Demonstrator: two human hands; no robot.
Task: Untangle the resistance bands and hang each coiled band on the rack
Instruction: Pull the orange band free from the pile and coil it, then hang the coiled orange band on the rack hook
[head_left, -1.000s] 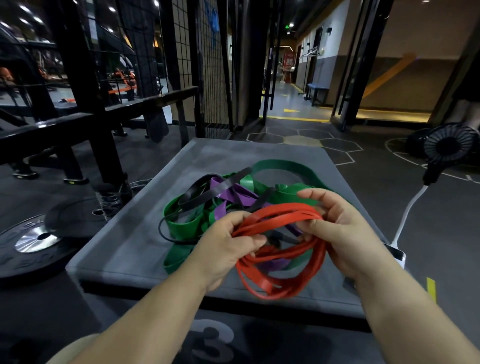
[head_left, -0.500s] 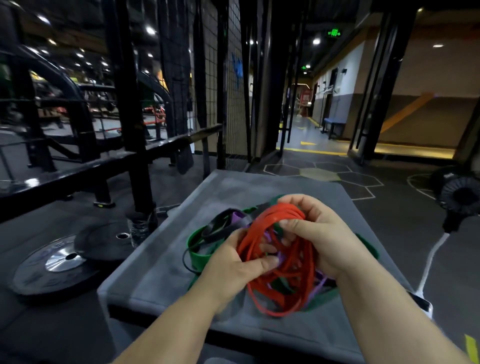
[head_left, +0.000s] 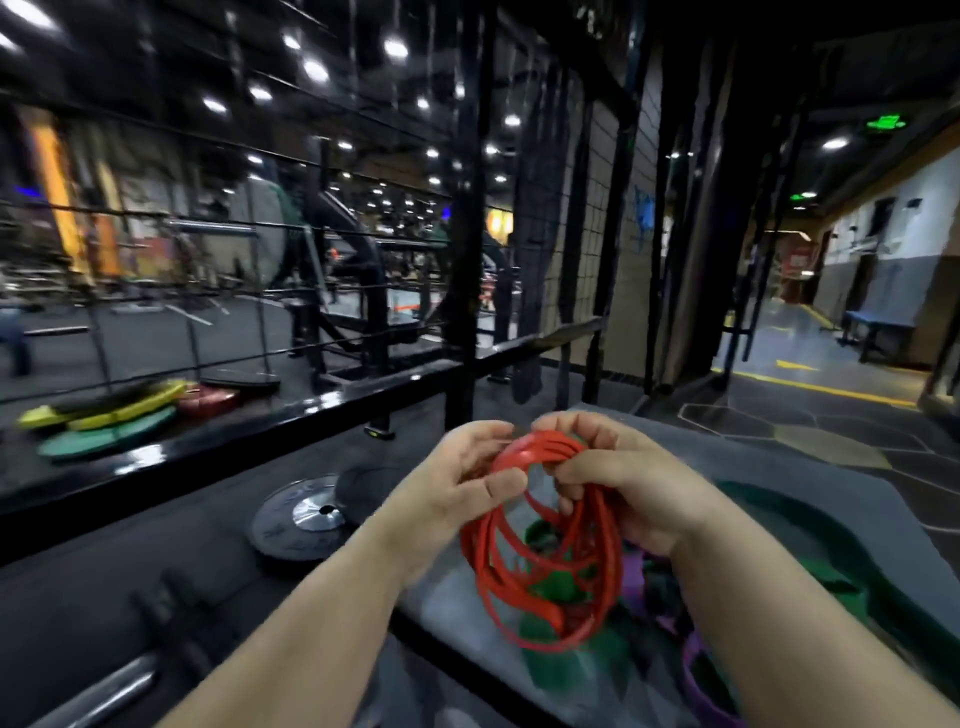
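Note:
A coiled red band (head_left: 545, 571) hangs in loops from both my hands, lifted above the grey box top (head_left: 810, 483). My left hand (head_left: 457, 488) pinches the coil's upper left with thumb and fingers. My right hand (head_left: 623, 483) curls round its upper right. Below the coil lie a green band (head_left: 831, 551) and a purple band (head_left: 696, 670), still heaped together and blurred. The black rack (head_left: 467, 260) stands ahead and to the left, its upright post just beyond my hands.
A black horizontal rail (head_left: 260, 431) runs along the left. Weight plates lie on the floor: a black one (head_left: 306, 519) close by, coloured ones (head_left: 104, 415) further left. A wire mesh panel (head_left: 587, 234) rises behind the box. A corridor opens at the right.
Both hands raised the red coil off the heap, turning it upright. My view swung left and up toward the rack; the box has slid to the lower right.

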